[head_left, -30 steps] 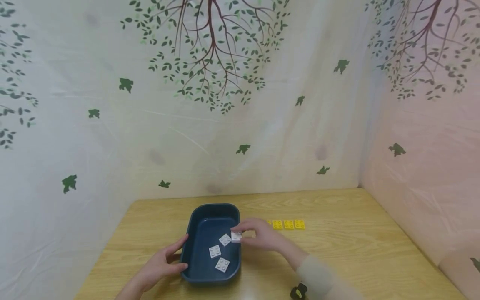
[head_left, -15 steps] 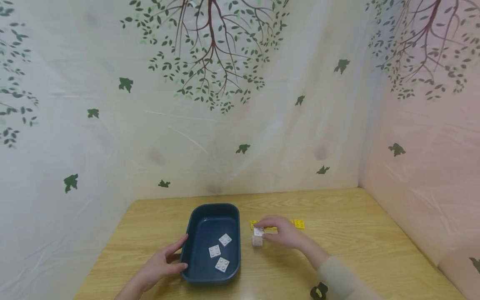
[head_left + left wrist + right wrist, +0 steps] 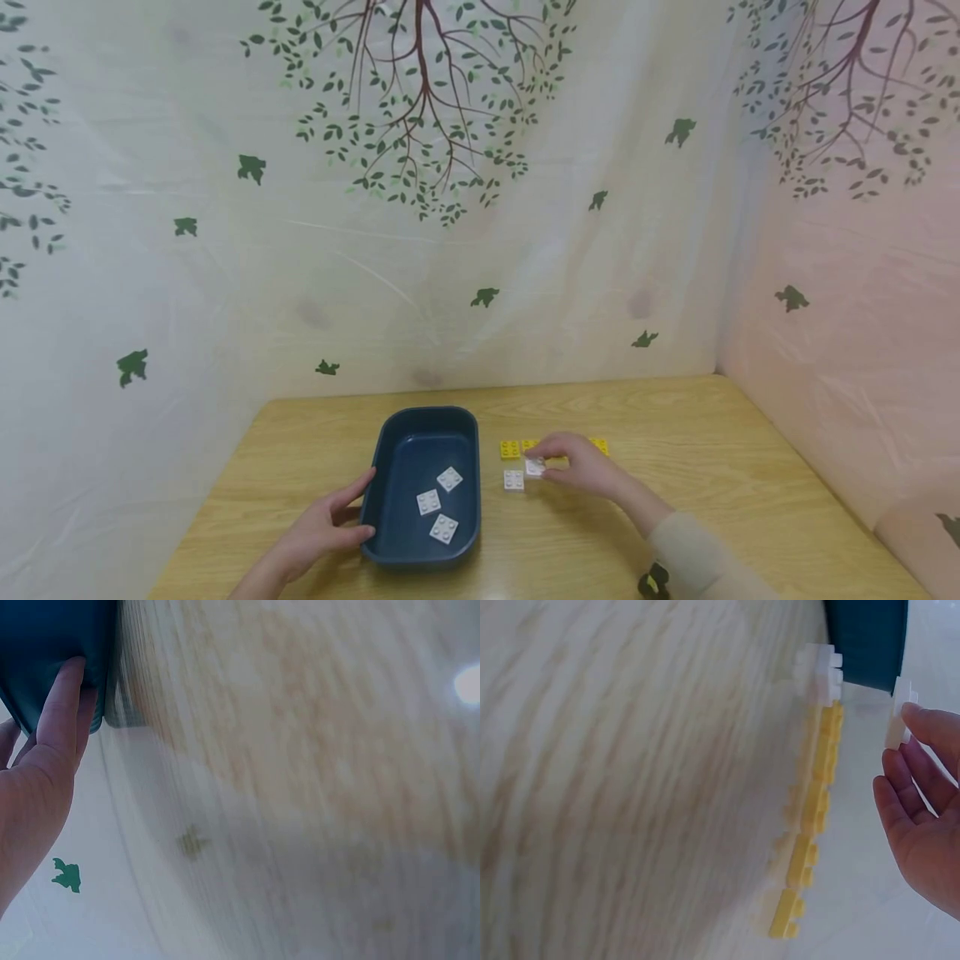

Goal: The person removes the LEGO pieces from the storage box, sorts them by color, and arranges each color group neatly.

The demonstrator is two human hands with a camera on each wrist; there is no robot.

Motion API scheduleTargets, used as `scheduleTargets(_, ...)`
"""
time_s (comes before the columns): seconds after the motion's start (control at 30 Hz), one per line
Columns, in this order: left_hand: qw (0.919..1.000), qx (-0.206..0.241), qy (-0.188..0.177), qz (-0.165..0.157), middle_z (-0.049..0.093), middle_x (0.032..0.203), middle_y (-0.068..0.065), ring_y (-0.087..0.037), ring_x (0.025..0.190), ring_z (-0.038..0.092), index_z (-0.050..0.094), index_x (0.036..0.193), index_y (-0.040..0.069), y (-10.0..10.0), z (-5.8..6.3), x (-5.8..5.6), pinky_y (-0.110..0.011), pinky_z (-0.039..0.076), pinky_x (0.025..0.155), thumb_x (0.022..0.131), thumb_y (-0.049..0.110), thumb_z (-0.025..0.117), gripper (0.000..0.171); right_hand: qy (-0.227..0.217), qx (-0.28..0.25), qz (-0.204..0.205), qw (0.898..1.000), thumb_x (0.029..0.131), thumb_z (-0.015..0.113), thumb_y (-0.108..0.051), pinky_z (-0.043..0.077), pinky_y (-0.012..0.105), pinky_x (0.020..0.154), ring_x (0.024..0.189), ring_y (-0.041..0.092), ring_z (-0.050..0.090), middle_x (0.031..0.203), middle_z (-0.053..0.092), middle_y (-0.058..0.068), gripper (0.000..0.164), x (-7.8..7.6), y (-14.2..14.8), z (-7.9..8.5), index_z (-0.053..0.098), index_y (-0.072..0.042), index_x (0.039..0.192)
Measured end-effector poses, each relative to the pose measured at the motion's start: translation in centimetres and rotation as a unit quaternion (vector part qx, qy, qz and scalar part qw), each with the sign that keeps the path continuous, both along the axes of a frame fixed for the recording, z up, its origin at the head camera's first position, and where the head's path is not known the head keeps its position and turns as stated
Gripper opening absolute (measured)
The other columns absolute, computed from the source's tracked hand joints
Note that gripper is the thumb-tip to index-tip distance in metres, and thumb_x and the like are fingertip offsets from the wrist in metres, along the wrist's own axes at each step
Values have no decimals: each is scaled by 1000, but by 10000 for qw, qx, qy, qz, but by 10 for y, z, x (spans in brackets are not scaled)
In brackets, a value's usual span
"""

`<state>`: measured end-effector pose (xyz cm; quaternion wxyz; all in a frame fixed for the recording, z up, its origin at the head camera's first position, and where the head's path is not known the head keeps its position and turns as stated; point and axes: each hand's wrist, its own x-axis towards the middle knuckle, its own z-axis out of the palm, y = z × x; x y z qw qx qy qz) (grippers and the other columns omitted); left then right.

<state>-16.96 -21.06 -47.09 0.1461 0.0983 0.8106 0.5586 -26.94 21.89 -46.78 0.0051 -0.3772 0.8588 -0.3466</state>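
My right hand [image 3: 581,467] pinches a white toy brick [image 3: 534,468] between thumb and fingertips, held above the table. In the right wrist view, this brick [image 3: 900,716] is off the tabletop. A second white brick [image 3: 513,481] rests on the table just left of it. Behind them runs a row of yellow bricks [image 3: 510,450], partly hidden by my right hand. Thumb and fingers spread, my left hand [image 3: 322,525] touches the left side of a dark blue tray [image 3: 470,542]. Its fairly straight fingers [image 3: 60,712] lie against the outer wall in the left wrist view. White bricks [image 3: 428,502] lie inside the tray.
The wooden table [image 3: 720,483] meets a pale curtain [image 3: 420,333] with printed branches and leaves at the back. A similar pinkish curtain [image 3: 847,375] stands along the right side. A small black object [image 3: 654,581] is near the right sleeve.
My right hand took a white brick out of the tray and carried it right, past the white brick on the table. The left hand and tray stayed in place.
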Motion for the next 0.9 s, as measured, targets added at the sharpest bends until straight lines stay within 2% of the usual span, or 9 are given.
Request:
scheduleTargets(0.3,9999,-88,-73,69,21,157,-31,-50,127,48,25,157,10,1,0,2,-54,46,99,91,17,73,83,-570,119,-265,9979,88,72,-5,51,47,93,108,26,63,116,69,3,29,-1,5,-9,72,-10,117)
scheduleTargets(0.5,9998,-94,-119,100,20,157,-31,-50,127,47,24,157,10,2,0,3,-54,47,99,90,17,74,83,-836,59,-302,9960,86,73,-3,50,48,95,109,27,63,116,69,3,31,-1,6,-17,72,-10,117)
scheduleTargets(0.9,9999,-95,-109,81,20,157,-31,-50,127,47,24,158,11,2,-2,3,-54,45,100,91,17,73,83,-768,156,-190,9967,84,75,-2,49,46,96,107,24,63,113,70,2,30,-2,4,-22,73,-8,113)
